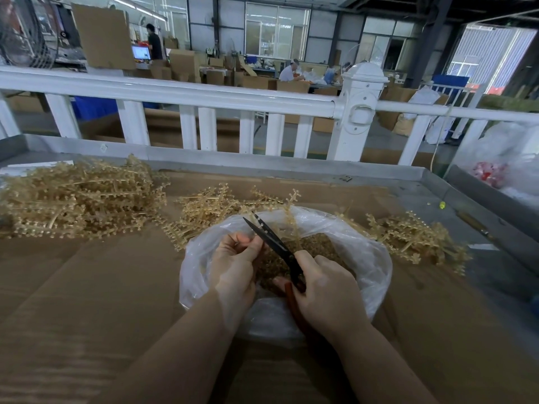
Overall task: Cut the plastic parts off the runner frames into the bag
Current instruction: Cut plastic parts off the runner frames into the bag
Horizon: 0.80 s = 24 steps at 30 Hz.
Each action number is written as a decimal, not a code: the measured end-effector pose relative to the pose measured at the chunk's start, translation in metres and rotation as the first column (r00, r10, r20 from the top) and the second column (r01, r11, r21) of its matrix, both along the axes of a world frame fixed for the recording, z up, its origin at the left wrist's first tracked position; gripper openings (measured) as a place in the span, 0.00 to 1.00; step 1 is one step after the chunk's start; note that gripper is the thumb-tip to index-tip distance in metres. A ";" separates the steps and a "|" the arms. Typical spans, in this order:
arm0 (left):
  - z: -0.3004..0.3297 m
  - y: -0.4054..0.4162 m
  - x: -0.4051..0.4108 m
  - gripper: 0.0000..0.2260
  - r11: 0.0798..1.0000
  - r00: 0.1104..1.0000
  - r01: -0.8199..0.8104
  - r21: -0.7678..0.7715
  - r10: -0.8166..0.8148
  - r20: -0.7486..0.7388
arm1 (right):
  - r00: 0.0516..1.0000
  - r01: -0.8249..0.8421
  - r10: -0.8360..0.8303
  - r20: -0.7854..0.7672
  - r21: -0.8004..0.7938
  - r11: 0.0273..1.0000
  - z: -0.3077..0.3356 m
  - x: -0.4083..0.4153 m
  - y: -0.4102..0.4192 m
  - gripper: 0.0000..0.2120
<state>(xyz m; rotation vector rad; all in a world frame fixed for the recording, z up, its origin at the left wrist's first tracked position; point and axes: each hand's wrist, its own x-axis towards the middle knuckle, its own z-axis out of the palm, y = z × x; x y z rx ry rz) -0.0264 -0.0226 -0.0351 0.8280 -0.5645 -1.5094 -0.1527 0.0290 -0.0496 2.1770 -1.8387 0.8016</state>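
Right hand (pixel 326 290): fingers curled round the red handles of the black-bladed scissors (pixel 277 246), blades apart and pointing up-left over the bag.
Left hand (pixel 233 263): fingertips pinching a thin tan plastic runner frame (pixel 291 225) just beside the blades; the frame stands up above the bag mouth.
Risk: the left fingertips sit very near the blades, so a hasty snip could nick them; a part cut off-centre may fly past the rim.
Bag: clear plastic bag (pixel 370 258), open, holding a heap of small tan cut parts (pixel 318 249).
Desk: cardboard-covered desk (pixel 87 287) carrying the big tan frame pile (pixel 75 199) at left and a smaller frame pile (pixel 414 234) at right.
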 end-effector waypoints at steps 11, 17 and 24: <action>0.002 0.001 -0.001 0.12 1.000 0.999 0.005 0.021 -0.006 0.032 | 1.000 -0.017 0.017 0.015 0.044 0.999 0.002 0.000 0.001 0.20; 0.000 0.000 0.000 0.12 1.000 1.000 0.012 0.021 -0.012 0.025 | 0.999 -0.015 0.012 0.036 0.074 0.997 0.002 0.001 0.000 0.16; -0.003 -0.001 0.000 0.12 1.000 0.999 0.008 -0.026 -0.007 0.035 | 0.998 -0.022 0.019 0.061 0.052 0.998 0.000 0.001 -0.001 0.16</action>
